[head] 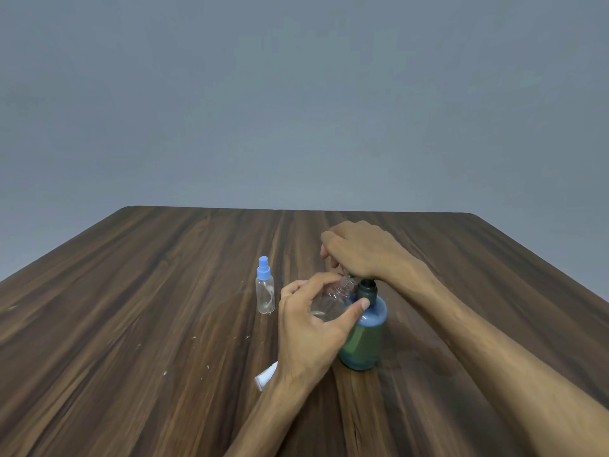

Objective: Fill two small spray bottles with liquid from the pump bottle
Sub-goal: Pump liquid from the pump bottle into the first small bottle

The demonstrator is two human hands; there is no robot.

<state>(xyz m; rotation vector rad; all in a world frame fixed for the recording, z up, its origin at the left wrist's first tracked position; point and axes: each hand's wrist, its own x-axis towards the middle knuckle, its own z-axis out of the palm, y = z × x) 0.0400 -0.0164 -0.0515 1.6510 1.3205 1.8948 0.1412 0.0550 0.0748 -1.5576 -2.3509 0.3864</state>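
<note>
My left hand (309, 328) grips a small clear spray bottle (333, 300) without its cap, tilted with its threaded neck up toward the pump's spout. A little liquid shows inside it. My right hand (359, 252) rests on top of the green pump bottle (362, 338), covering the pump head. The pump bottle stands upright on the wooden table (164, 308). A second clear spray bottle (265, 291) with a blue spray cap stands upright to the left, apart from both hands.
A small white and blue piece (265, 379), partly hidden under my left wrist, lies on the table near the front. Small pale specks dot the table's left half. A grey wall rises behind the far edge.
</note>
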